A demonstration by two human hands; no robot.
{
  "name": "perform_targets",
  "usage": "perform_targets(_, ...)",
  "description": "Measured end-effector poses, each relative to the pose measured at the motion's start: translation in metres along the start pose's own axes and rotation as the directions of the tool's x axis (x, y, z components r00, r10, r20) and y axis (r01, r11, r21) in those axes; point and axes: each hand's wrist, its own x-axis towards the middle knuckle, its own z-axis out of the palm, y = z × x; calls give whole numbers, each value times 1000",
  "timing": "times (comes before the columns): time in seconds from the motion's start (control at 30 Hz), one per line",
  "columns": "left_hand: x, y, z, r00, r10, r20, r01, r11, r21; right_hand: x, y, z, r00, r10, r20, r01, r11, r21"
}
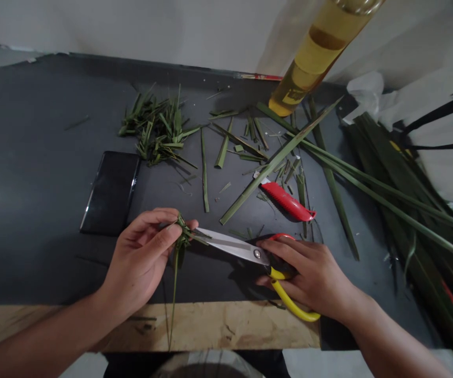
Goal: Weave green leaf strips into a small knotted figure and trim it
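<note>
Between the thumb and fingers of my left hand (147, 252) is a small woven piece of green leaf (182, 233), with a long thin strip hanging down past the table's front edge. My right hand (309, 273) grips a pair of scissors (246, 249) with yellow and red handles. Their blades point left and reach the leaf ends beside my left fingertips; the blades look nearly closed. Just beyond the scissors lies a red-handled knife (287, 200), its blade end partly under a leaf strip (274, 163).
A pile of folded leaf pieces (159, 128) lies at the back left, near a black phone (111, 191). Cut scraps (250, 142) are scattered mid-table. A bottle of yellow liquid (309, 58) stands by the wall. Long leaves (400, 210) and a white bag (443, 121) occupy the right side.
</note>
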Motion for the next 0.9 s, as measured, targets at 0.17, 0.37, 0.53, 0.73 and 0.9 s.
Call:
perform_targets(0.17,0,0,1,1000,2,-24,-2,1000,13,-1,1,0,1000,-5,7,5,1000,1)
perform_targets(0.37,1,2,4,997,-66,-40,65,998,-9,1,2,1,1000,-2,12,2,1000,16)
perform_targets(0.53,2,3,3,997,-71,-43,71,997,-8,-1,1,0,1000,5,14,-5,1000,24)
perform_targets(0.73,3,3,1,997,-81,-11,81,997,-8,-1,1,-2,1000,6,31,-8,998,54)
perform_targets(0.9,4,4,1,994,-108,20,109,993,-33,0,1,-2,999,13,30,-15,998,57)
